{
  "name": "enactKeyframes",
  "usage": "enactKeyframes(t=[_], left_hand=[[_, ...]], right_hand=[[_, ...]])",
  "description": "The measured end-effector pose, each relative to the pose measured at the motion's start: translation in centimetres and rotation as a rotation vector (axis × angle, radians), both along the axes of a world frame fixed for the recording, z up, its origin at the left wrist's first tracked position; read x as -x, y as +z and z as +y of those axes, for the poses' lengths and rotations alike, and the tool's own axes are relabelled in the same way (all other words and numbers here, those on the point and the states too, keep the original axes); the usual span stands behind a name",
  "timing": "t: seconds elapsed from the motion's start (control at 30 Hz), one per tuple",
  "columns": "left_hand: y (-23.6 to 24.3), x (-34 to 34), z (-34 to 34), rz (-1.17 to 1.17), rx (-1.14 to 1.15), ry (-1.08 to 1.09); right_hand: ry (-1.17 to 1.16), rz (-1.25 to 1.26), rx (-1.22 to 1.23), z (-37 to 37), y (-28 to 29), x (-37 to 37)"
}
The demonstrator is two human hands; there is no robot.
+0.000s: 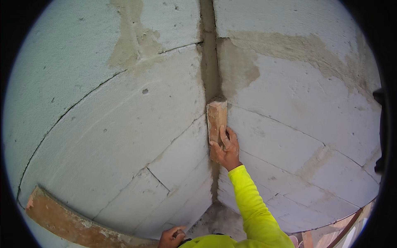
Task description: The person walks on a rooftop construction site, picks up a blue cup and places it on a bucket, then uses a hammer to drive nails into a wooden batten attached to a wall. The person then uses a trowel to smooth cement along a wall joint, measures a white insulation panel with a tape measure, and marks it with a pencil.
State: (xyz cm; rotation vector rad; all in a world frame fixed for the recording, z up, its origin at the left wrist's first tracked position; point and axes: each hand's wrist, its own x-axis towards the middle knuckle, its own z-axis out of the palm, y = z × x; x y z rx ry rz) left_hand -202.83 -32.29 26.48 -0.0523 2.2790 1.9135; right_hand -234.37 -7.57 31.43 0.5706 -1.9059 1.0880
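My right hand (226, 149), in a bright yellow sleeve, grips a short, mortar-stained wooden piece (217, 113) against the vertical inside corner between two block walls. Grey mortar (211, 72) fills the corner above it, and some sits on the piece's top end. My left hand (173, 237), low at the bottom edge, is curled at the near end of a long stained board (70, 208) that stretches toward the lower left; its hold is partly cut off by the frame.
Pale block walls (136, 103) rise on both sides, with cracked joints and patches of smeared mortar (281, 45). A grey floor (219, 219) shows at the foot of the corner. Wooden planks (322, 237) lie at the lower right.
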Motion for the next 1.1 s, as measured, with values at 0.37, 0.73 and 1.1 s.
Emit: enactKeyframes(t=[0.37, 0.73, 1.1], left_hand=[[-0.8, -0.5, -0.1, 0.011, 0.047, -0.005], [1.7, -0.6, 1.4, -0.051, -0.071, 0.078], [1.6, -2.0, 1.3, 0.001, -0.087, 0.183]], right_hand=[[-0.009, 0.032, -0.023, -0.3, 3.7, 0.3], [-0.077, 0.148, -0.090, -0.9, 17.1, 0.9], [-0.167, 0.325, -0.098, -1.6, 29.3, 1.9]])
